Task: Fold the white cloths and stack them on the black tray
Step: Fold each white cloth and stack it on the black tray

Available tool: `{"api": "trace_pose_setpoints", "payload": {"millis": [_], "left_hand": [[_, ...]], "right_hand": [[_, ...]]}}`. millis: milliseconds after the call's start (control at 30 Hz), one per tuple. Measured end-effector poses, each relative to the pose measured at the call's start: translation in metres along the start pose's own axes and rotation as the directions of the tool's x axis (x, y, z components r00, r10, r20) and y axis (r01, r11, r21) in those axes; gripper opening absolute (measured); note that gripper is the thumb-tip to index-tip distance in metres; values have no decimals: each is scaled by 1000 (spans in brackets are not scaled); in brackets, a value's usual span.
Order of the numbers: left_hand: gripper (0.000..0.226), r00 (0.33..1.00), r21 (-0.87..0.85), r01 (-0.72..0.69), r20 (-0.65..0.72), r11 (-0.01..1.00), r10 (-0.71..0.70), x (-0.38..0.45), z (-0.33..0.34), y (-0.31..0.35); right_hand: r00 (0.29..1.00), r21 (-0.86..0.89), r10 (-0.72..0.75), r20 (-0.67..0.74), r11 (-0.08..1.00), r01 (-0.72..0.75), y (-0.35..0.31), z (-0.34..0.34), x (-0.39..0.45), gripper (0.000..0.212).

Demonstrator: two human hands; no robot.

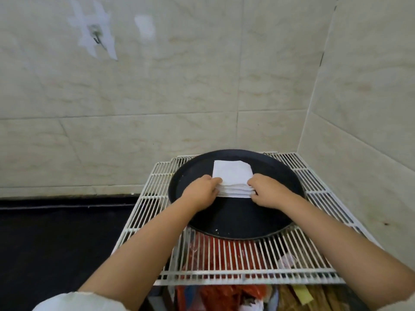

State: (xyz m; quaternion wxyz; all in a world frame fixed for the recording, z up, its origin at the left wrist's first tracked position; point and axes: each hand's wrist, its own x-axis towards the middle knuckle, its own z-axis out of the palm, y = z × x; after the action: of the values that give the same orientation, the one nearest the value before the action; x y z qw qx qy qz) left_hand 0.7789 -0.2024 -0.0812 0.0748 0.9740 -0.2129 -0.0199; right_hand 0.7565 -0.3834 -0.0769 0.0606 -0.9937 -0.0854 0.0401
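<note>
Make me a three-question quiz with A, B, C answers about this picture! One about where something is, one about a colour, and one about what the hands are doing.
1. Where does the stack of white cloths sit?
A. On the tray
B. On the floor
C. Hanging on the wall hook

2. What colour is the round tray?
A. Red
B. Black
C. Yellow

3. What are the two hands doing?
A. Hanging loose at the person's sides
B. Holding the tray up in the air
C. Gripping the two sides of the stack

Answers:
1 A: the stack lies inside the tray's rim, towards the back.
2 B: the tray is dark black against the white wire rack under it.
3 C: the left hand and right hand each hold one side of the stack.
</note>
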Motion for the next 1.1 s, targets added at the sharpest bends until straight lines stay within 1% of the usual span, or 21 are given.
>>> {"api": "trace_pose_setpoints", "payload": {"millis": [33,133,233,333,467,567,633,733,800,867,967,1033,1100], "left_hand": [[45,1000,24,9,-2,1000,-9,-3,-1,-1],[52,997,79,62,-58,995,-58,-19,-10,-13],[55,979,105,147,-156,984,-130,-53,-28,-48],[49,946,93,265,-218,960,-240,-111,-48,-103],[41,861,126,474,-273,871,-429,-224,-70,-194],[39,775,148,617,-282,773,-565,-322,-82,-260],[41,701,137,703,-295,698,-649,-387,-88,-298],[44,567,83,814,-334,575,-753,-479,-94,-352],[46,464,36,874,-361,485,-809,-534,-94,-387],[47,358,5,923,-385,386,-851,-584,-92,-421],[47,222,-29,968,-372,251,-901,-648,-86,-474],[45,156,-43,982,-362,183,-919,-681,-83,-512],[44,112,-40,990,-359,135,-927,-708,-83,-556]], "right_hand": [[1000,-53,6,-1,999,-6,-4,-4,-2,6],[999,-179,37,-35,983,-43,-25,-15,-8,24],[995,-210,-13,-96,978,-7,-71,-27,-12,35],[979,-185,-152,-137,975,125,-143,-33,-14,35],[930,-133,-336,-152,939,318,-284,-28,-22,42],[881,-63,-445,-163,896,441,-401,-13,-35,47],[821,-49,-550,-157,834,549,-474,1,-45,49],[711,-49,-685,-159,725,687,-576,21,-57,51],[648,-54,-745,-157,662,748,-637,36,-63,54],[600,-51,-786,-149,612,789,-695,50,-65,56],[534,-45,-838,-111,541,840,-783,73,-61,57],[497,-28,-863,-92,501,865,-840,88,-54,57],[455,-13,-886,-90,457,889,-899,102,-43,56]]}}
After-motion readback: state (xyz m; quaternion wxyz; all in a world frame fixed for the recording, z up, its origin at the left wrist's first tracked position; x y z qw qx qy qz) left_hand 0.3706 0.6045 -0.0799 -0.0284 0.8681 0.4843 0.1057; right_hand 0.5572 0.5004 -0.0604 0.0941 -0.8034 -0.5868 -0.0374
